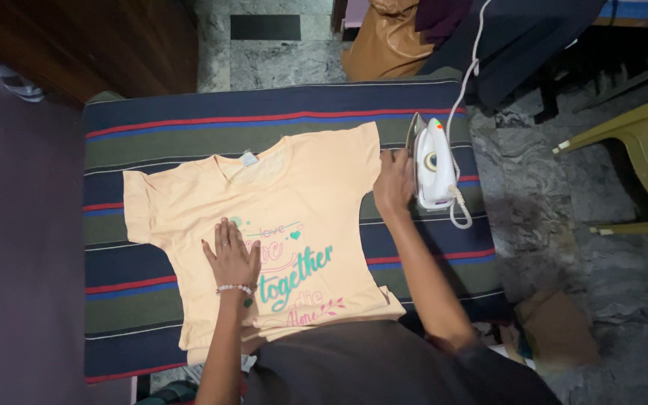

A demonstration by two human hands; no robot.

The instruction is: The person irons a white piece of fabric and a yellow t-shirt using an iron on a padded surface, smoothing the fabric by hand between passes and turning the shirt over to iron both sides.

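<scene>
A peach T-shirt (279, 195) with teal and pink printed lettering lies flat, face up, on a striped cloth (264, 112) covering the table. My left hand (231, 259), wearing a ring and a bead bracelet, rests flat and spread on the shirt's print. My right hand (393, 184) is at the shirt's right sleeve, fingers against the white electric iron (434, 166), which stands upright on its heel at the right edge of the cloth. The iron's white cord (468, 82) runs up and away to the back.
A green plastic chair (643, 161) stands at the right on the stone floor. Dark and brown bundles of cloth (391, 37) lie beyond the table's far edge. A dark wooden surface (114, 37) is at the upper left.
</scene>
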